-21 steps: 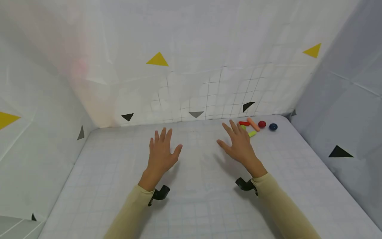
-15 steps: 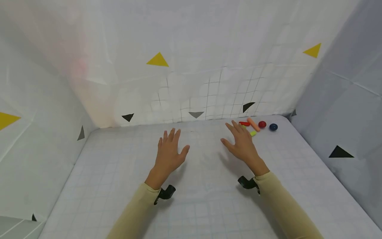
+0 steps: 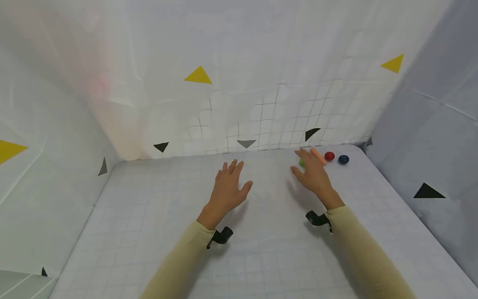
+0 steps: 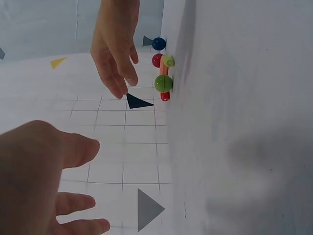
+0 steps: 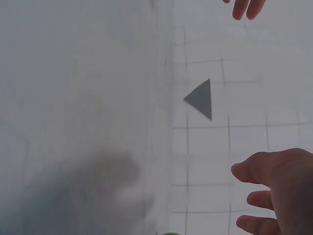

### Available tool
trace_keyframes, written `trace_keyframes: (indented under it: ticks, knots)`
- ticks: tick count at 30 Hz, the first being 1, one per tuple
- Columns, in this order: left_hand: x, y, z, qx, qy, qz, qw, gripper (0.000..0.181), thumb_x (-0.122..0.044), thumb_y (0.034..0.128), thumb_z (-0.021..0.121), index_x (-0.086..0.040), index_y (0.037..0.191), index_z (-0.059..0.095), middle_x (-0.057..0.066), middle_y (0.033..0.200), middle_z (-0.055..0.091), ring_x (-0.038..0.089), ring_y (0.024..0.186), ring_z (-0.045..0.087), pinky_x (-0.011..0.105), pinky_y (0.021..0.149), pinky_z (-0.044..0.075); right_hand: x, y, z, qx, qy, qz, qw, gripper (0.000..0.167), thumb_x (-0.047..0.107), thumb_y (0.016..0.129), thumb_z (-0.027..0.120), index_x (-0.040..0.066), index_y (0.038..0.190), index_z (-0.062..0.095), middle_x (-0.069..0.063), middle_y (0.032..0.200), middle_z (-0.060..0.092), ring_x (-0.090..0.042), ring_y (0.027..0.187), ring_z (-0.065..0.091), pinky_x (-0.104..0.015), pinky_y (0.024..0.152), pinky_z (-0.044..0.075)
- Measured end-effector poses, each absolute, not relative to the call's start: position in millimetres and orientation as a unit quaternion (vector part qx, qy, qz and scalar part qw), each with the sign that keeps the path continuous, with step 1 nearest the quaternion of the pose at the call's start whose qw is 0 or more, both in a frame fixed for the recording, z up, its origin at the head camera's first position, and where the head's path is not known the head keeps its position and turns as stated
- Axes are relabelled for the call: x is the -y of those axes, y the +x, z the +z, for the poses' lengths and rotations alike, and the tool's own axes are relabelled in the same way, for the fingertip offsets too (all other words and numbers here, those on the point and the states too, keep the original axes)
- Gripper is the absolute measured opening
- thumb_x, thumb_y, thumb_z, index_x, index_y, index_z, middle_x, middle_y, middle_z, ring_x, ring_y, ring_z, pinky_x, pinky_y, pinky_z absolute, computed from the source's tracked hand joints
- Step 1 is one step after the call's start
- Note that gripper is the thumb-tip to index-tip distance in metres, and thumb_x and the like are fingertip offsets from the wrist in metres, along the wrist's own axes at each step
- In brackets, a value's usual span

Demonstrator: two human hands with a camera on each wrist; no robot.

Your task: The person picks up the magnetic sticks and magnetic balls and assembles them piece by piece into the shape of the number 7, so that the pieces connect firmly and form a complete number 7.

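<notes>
My left hand [image 3: 227,190] hovers above the middle of the white table, fingers spread and holding nothing. My right hand [image 3: 315,175] is raised over the far right part, its fingers above a small group of items and touching none that I can see. Beside its thumb, a green ball [image 3: 301,162] peeks out. An orange stick [image 3: 318,156], a shiny red ball [image 3: 329,156] and a dark blue ball [image 3: 344,159] lie just beyond it. The left wrist view also shows a red stick [image 4: 165,96] and a yellow-green stick [image 4: 168,60], both hidden by my right hand in the head view.
The table [image 3: 257,245] is covered with a pale gridded sheet. White sheet walls with yellow, black and grey triangles close it in at the back [image 3: 239,50] and both sides. A black wrist camera [image 3: 223,235] sits on the left cuff, another [image 3: 316,218] on the right.
Both hands have moved to the right, the left one farther. My right hand now covers the red and yellow-green sticks in the head view. The small items have not visibly moved.
</notes>
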State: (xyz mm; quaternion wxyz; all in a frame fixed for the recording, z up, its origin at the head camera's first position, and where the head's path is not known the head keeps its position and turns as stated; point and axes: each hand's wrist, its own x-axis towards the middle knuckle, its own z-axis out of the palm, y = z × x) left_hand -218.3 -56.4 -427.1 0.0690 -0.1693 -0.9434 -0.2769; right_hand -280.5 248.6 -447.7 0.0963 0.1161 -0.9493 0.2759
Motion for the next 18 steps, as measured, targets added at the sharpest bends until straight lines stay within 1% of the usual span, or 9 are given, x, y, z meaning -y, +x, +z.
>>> trace_keyframes:
  ticks: [6, 9, 13, 15, 18]
  knots:
    - [46, -226, -430, 0.94, -0.18, -0.283, 0.057, 0.068, -0.037, 0.1042, 0.062, -0.005, 0.16, 0.039, 0.02, 0.163, 0.034, 0.049, 0.15, 0.023, 0.06, 0.119, 0.02, -263, -296, -451, 0.953, 0.106, 0.27, 0.087, 0.058, 0.013, 0.1, 0.068, -0.004, 0.152, 0.047, -0.025, 0.157, 0.042, -0.043, 0.15, 0.027, -0.063, 0.114, 0.029]
    - [40, -230, -429, 0.935, -0.191, -0.293, 0.053, 0.067, -0.035, 0.1044, 0.062, -0.004, 0.159, 0.039, 0.02, 0.162, 0.036, 0.05, 0.149, 0.026, 0.061, 0.118, 0.023, -268, -304, -452, 0.958, 0.085, 0.264, 0.076, 0.056, 0.011, 0.099, 0.069, -0.003, 0.15, 0.05, -0.025, 0.155, 0.044, -0.044, 0.149, 0.029, -0.063, 0.113, 0.03]
    - [31, -234, -428, 0.93, -0.204, -0.304, 0.043, 0.066, -0.035, 0.1049, 0.061, -0.004, 0.159, 0.039, 0.019, 0.162, 0.036, 0.05, 0.147, 0.029, 0.06, 0.117, 0.027, -273, -313, -458, 0.96, 0.063, 0.264, 0.07, 0.051, 0.01, 0.099, 0.069, -0.001, 0.146, 0.054, -0.025, 0.151, 0.05, -0.045, 0.144, 0.037, -0.063, 0.112, 0.033]
    - [28, -235, -429, 0.929, -0.207, -0.306, 0.035, 0.066, -0.035, 0.1052, 0.06, -0.004, 0.159, 0.038, 0.018, 0.163, 0.036, 0.049, 0.148, 0.029, 0.058, 0.117, 0.028, -274, -317, -460, 0.96, 0.056, 0.266, 0.068, 0.047, 0.011, 0.1, 0.068, 0.0, 0.144, 0.057, -0.025, 0.15, 0.051, -0.045, 0.144, 0.037, -0.063, 0.112, 0.033]
    - [21, -236, -430, 0.928, -0.212, -0.304, 0.027, 0.065, -0.034, 0.1056, 0.06, -0.006, 0.16, 0.038, 0.017, 0.163, 0.036, 0.049, 0.148, 0.029, 0.057, 0.117, 0.028, -276, -322, -463, 0.961, 0.045, 0.267, 0.059, 0.044, 0.011, 0.1, 0.068, 0.001, 0.142, 0.06, -0.025, 0.151, 0.05, -0.044, 0.147, 0.034, -0.064, 0.112, 0.033]
